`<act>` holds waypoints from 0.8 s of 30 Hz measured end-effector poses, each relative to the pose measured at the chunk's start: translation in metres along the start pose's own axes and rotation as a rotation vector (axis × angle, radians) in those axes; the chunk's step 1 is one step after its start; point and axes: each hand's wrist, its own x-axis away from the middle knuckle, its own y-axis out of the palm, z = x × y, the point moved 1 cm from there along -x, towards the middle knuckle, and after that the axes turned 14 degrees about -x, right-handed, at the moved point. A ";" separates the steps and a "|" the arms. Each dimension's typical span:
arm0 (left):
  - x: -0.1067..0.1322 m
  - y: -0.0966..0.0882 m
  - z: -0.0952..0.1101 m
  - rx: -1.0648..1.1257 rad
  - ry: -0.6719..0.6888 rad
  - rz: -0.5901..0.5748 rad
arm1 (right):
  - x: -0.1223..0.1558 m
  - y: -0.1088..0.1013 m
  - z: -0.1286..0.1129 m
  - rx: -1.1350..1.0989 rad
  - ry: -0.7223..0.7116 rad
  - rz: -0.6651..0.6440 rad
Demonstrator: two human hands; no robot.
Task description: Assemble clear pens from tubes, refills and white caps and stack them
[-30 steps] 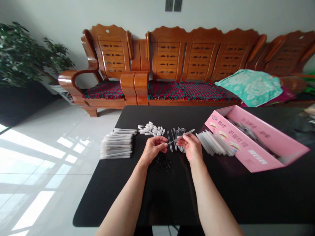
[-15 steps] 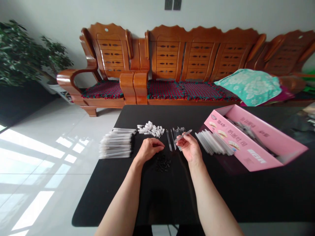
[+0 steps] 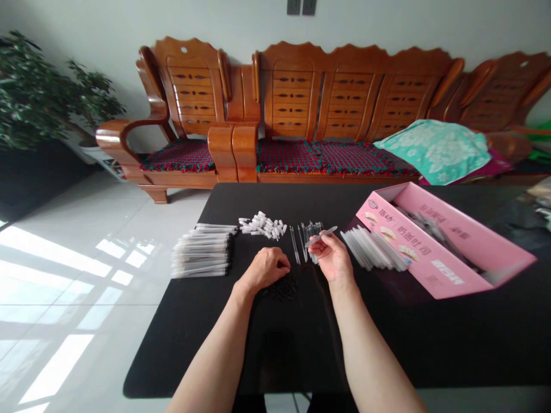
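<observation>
My right hand (image 3: 336, 261) pinches a translucent white pen barrel (image 3: 321, 236), tilted with its far end up to the right. Beneath and beside it lie several thin pen refills (image 3: 297, 245). My left hand (image 3: 266, 267) is over a heap of small black plastic pieces (image 3: 283, 290), its fingers curled together at the heap's upper edge; whatever they pinch is hidden. Short white pieces (image 3: 266, 226) are heaped beyond the left hand. To the left lies a stack of white pens with black ends (image 3: 202, 251). More translucent barrels (image 3: 373, 248) lie right of the right hand.
A pink open box (image 3: 434, 269) with printed lettering stands on the black table (image 3: 206, 355) at the right, with wrapped items inside. Behind the table is a wooden bench (image 3: 297, 103) with woven seat mats and a turquoise cushion (image 3: 439, 150). A potted plant (image 3: 51, 97) stands far left.
My left hand has moved slightly toward me, down onto the black pieces, and its fingers have curled in. My right hand keeps the pen barrel in about the same place.
</observation>
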 end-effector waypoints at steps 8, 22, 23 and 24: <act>-0.004 -0.001 -0.004 0.491 -0.208 0.095 | 0.000 -0.002 0.002 0.007 -0.014 -0.006; -0.002 0.000 -0.008 1.218 -0.245 0.133 | 0.002 0.004 0.005 0.043 0.014 -0.002; -0.003 -0.001 -0.007 1.232 -0.244 0.130 | 0.002 0.004 0.005 0.043 0.016 0.000; -0.003 -0.001 -0.007 1.249 -0.246 0.128 | 0.002 0.004 0.005 0.043 0.018 0.001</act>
